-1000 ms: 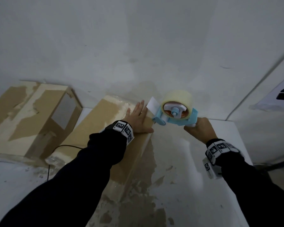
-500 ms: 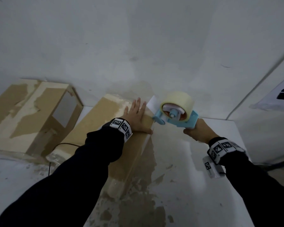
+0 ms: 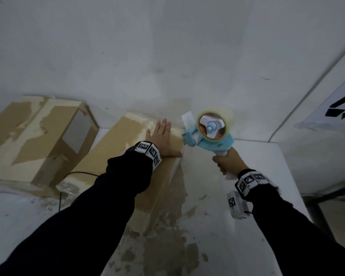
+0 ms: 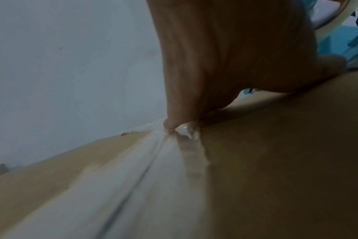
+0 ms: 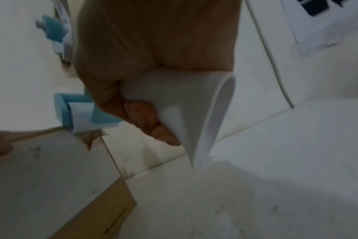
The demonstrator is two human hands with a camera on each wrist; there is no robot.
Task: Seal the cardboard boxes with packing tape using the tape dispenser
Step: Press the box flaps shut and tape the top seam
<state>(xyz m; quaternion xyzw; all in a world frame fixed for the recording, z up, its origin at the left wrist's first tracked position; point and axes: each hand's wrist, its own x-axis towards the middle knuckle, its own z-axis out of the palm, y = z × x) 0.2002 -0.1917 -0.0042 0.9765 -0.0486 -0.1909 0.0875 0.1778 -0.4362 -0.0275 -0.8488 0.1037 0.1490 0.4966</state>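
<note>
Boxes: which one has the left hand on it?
The right box, nearer the tape dispenser. The left hand lies flat on its far end; the other box, by the wall further left, is untouched.

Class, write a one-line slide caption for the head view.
Left hand steadies the cardboard box while right hand holds the tape dispenser at its corner.

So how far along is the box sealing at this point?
Looks done: the far box already carries pale tape strips. In hand: the left hand lies flat on the near box, along whose top seam a strip runs, while the right hand grips the tape dispenser at that box's right edge. Left: probably cutting and smoothing the tape; other seams cannot be seen.
</note>
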